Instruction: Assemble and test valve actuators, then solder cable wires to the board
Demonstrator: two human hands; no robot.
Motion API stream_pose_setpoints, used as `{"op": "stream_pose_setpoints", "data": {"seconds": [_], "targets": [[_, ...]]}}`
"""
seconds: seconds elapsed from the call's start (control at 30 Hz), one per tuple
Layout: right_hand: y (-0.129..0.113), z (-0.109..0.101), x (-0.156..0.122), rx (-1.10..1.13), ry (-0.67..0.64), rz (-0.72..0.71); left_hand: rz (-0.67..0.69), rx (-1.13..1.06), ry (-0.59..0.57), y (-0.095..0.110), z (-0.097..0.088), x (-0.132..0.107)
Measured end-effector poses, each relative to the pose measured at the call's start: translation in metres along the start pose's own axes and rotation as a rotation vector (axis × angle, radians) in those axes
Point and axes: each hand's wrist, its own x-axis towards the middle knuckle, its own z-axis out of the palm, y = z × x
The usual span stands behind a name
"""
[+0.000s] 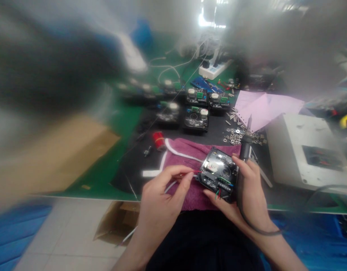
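A black electronic unit with a circuit board (218,171) is tilted above a purple cloth (187,150). My right hand (251,188) grips its right side, thumb along the lower edge. That same hand also holds a soldering iron (245,146), tip pointing up and away, its cable hanging past the wrist. With thumb and forefinger, my left hand (164,192) pinches a thin red wire (196,172) at the unit's left edge. Short green and red wires (219,194) stick out at the unit's bottom. A white cable (179,152) runs over the cloth behind my left hand.
Several similar units (196,118) stand on the black mat. Metal rings and pins (235,135) lie beside pink paper (263,107). A red spool (159,140) sits left of the cloth, a grey box (300,146) at right. Cardboard (77,150) and a power strip (214,69) are farther out.
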Motion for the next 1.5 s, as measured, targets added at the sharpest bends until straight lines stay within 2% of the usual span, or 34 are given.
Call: {"op": "stream_pose_setpoints", "data": {"seconds": [0.17,0.47,0.57,0.67,0.77,0.83,0.97,1.07,1.2,1.5], "targets": [[0.003,-0.003,-0.004,0.061,-0.017,-0.006,-0.029,-0.032,0.120,0.008,0.006,-0.005],[0.002,-0.001,-0.005,0.110,-0.013,-0.009,-0.089,-0.128,0.096,0.008,0.018,0.005],[0.001,-0.001,-0.003,0.114,-0.004,-0.009,-0.077,-0.075,0.143,0.012,0.023,0.006],[0.001,-0.001,-0.005,0.120,0.000,-0.003,0.110,0.094,0.225,0.019,0.024,0.005],[0.001,-0.001,-0.007,0.136,-0.005,0.012,0.393,0.241,0.166,0.025,0.020,0.003],[0.001,-0.001,-0.008,0.145,-0.009,0.025,0.469,0.297,0.151,0.028,0.016,0.001],[0.002,0.000,-0.007,0.142,-0.001,0.013,0.453,0.347,0.167,0.031,0.016,-0.006],[0.002,0.000,-0.006,0.162,-0.003,-0.001,0.453,0.295,0.125,0.032,0.023,-0.009],[0.003,-0.002,-0.005,0.201,-0.008,0.018,0.429,0.248,0.138,0.034,0.033,-0.011],[0.008,0.003,-0.012,0.176,0.012,0.014,0.281,0.057,0.156,0.028,0.037,-0.010]]}}
